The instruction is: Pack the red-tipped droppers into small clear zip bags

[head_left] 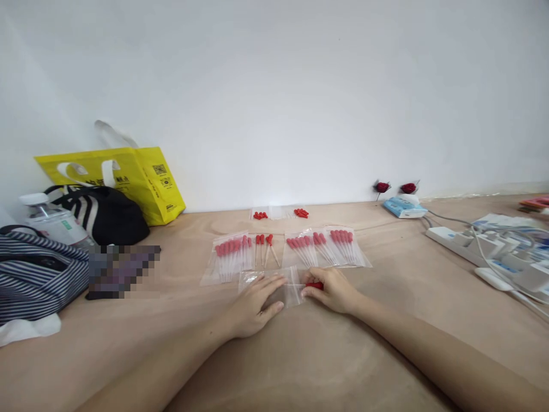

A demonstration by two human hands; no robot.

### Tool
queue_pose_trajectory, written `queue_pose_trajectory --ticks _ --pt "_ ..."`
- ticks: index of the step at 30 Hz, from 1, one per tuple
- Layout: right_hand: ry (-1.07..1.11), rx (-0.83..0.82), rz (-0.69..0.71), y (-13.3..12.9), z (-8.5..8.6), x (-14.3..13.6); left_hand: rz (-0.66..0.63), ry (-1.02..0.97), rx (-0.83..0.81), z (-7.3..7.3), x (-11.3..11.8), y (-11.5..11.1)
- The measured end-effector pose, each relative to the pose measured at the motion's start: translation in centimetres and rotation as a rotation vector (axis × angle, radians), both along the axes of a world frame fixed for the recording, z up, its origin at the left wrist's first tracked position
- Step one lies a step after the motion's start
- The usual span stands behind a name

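Note:
Flat on a clear zip bag [294, 293] rests my left hand [257, 303], its fingers spread and the thumb apart. At the right end of that bag, my right hand [332, 289] pinches a red-tipped stick [315, 285], whose thin shaft points left at the bag. Just behind the hands, three loose red-tipped sticks [269, 240] lie on the table. To their left is a clear bag [229, 257] with several red-tipped sticks inside. On their right, more clear bags [328, 249] hold several such sticks.
Small red pieces [260, 216] lie near the wall, with another cluster [301, 213] beside them. A yellow bag [160, 183], black bag [111, 214], bottle [55, 220] and striped bag [43, 274] stand left. Right are a tissue pack [404, 207], dark red flowers [409, 187] and power strips [467, 246].

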State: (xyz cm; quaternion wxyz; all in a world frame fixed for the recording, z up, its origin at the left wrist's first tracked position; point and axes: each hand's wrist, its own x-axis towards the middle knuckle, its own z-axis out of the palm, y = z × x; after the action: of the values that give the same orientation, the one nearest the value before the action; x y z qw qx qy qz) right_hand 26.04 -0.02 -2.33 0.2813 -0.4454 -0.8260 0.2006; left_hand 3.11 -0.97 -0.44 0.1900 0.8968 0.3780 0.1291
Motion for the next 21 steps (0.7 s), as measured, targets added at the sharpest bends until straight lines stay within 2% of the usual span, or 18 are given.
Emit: queue_pose_trajectory --ticks 5,9,12,17,21 --pt "0.099 -0.092 0.054 0.1 0.3 0.5 0.014 -0.058 0.052 0.2 0.1 0.2" --pt "0.113 -0.087 0.084 0.4 0.3 1.6 0.052 -0.059 0.047 0.8 -1.7 0.2" --pt "0.17 -0.106 0.094 0.7 -0.3 1.9 0.057 -0.019 0.001 0.6 -2.8 0.2" --pt "0.431 -0.326 0.054 0.8 -1.2 1.1 0.086 -0.031 -0.006 -0.1 -2.7 0.1" --pt "0.562 -0.395 0.071 0.4 -0.9 0.1 0.08 -0.05 0.003 -0.1 -2.3 0.1"
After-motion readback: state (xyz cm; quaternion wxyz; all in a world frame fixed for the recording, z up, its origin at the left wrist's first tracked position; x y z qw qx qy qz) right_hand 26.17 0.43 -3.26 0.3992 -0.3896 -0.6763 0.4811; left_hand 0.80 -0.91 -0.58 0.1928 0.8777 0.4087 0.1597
